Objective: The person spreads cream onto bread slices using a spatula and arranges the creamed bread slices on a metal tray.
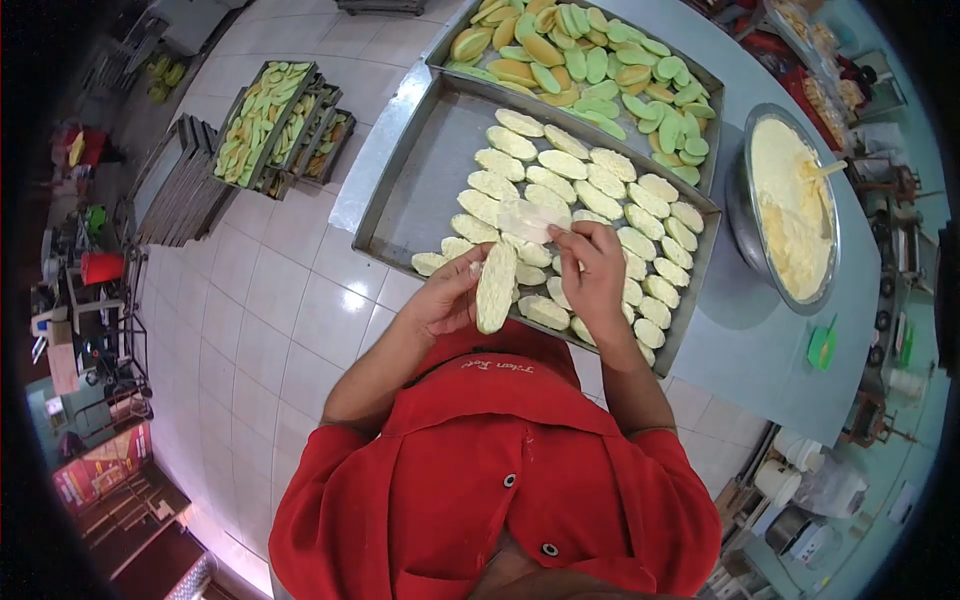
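Observation:
My left hand (450,295) is closed on an oval bread slice (496,288) with a pale, speckled coating, tilted up just over the near edge of a metal tray (415,170). In my right hand (595,280) is a flat, translucent scraper (530,221), pinched between thumb and fingers above the tray. Rows of similar coated slices (545,198) lie in that tray, several of them partly hidden behind my hands. The scraper and the held slice appear slightly apart.
Behind sits a second tray of green and orange oval slices (600,65). To the right stands a metal bowl of pale yellow cream (785,200) with a handle sticking out, and a small green item (822,346) lies nearby. Stacked trays of slices (265,125) stand on the floor at left.

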A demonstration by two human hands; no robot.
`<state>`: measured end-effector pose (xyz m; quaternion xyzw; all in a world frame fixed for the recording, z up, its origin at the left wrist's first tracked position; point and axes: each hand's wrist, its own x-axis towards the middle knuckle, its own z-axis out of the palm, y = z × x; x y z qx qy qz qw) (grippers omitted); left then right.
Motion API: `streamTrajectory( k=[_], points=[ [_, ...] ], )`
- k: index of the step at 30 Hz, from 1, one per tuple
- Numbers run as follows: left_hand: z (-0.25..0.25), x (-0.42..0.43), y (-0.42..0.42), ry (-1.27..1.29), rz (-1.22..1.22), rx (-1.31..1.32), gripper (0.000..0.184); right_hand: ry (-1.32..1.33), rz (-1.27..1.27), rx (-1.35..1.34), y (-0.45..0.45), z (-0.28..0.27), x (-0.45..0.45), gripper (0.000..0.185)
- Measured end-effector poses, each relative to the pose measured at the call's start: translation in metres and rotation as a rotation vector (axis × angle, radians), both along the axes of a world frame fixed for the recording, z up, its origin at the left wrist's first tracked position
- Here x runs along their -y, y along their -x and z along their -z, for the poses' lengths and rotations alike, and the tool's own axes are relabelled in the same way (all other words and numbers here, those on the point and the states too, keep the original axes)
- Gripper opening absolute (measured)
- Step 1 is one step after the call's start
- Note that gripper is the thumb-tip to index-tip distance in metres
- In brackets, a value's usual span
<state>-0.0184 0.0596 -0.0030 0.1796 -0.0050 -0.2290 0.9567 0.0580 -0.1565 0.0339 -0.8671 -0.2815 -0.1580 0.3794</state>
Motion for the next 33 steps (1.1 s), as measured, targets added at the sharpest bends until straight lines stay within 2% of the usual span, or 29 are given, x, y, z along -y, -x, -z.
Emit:
streamTrajectory(
  k=[2, 4, 6, 8, 9, 11, 12, 14, 15, 17, 21, 23, 24, 26, 27, 29, 33],
  points=[
    [-0.006, -0.012, 0.005, -0.058, 0.025, -0.025, 0.057, -0.063, 0.015, -0.098, -0.001, 0.005, 0.008, 0.028],
    [-0.017, -0.038, 0.001, -0.474, -0.022, 0.052, 0.057, -0.087, 0.008, -0.132, 0.0, 0.01, 0.016, 0.025],
    [-0.022, -0.073, -0.002, -0.73, -0.151, 0.021, 0.056, -0.119, 0.041, -0.224, 0.002, 0.014, 0.023, 0.022],
    [-0.009, -0.119, -0.01, -1.072, -0.186, 0.136, 0.055, -0.127, 0.031, -0.244, 0.006, 0.02, 0.028, 0.019],
    [-0.007, -0.138, -0.015, -1.073, -0.192, 0.135, 0.055, -0.143, 0.03, -0.279, 0.006, 0.027, 0.031, 0.018],
    [-0.003, -0.164, -0.021, -1.526, -0.091, 0.294, 0.043, -0.157, 0.027, -0.317, 0.011, 0.03, 0.03, 0.017],
    [-0.01, -0.166, -0.027, -1.526, -0.094, 0.297, 0.043, -0.15, 0.019, -0.329, 0.012, 0.028, 0.028, 0.016],
    [-0.023, -0.168, -0.035, -1.83, 0.106, 0.346, 0.038, -0.142, 0.017, -0.34, 0.017, 0.026, 0.023, 0.016],
    [-0.023, -0.168, -0.038, -1.828, 0.107, 0.354, 0.038, -0.137, 0.01, -0.323, 0.018, 0.025, 0.02, 0.016],
    [-0.019, -0.168, -0.044, -1.935, 0.149, 0.582, 0.036, -0.132, 0.014, -0.304, 0.021, 0.023, 0.017, 0.016],
    [-0.01, -0.17, -0.053, -1.924, 0.21, 0.807, 0.039, -0.148, 0.043, -0.308, 0.032, 0.022, 0.014, 0.017],
    [-0.008, -0.166, -0.056, -1.978, 0.227, 1.072, 0.04, -0.154, 0.061, -0.33, 0.039, 0.022, 0.014, 0.018],
    [-0.006, -0.164, -0.059, -1.976, 0.226, 1.078, 0.04, -0.153, 0.073, -0.334, 0.041, 0.022, 0.014, 0.018],
    [0.0, -0.16, -0.067, -2.216, 0.509, 1.18, 0.038, -0.153, 0.083, -0.335, 0.046, 0.021, 0.013, 0.018],
    [0.003, -0.157, -0.069, -2.218, 0.505, 1.182, 0.038, -0.159, 0.091, -0.339, 0.047, 0.02, 0.013, 0.018],
    [0.009, -0.151, -0.073, -2.317, 0.674, 1.263, 0.029, -0.166, 0.096, -0.341, 0.05, 0.02, 0.013, 0.018],
    [0.019, -0.144, -0.075, -2.378, 0.81, 1.222, 0.02, -0.166, 0.089, -0.304, 0.05, 0.019, 0.013, 0.017]
  ],
)
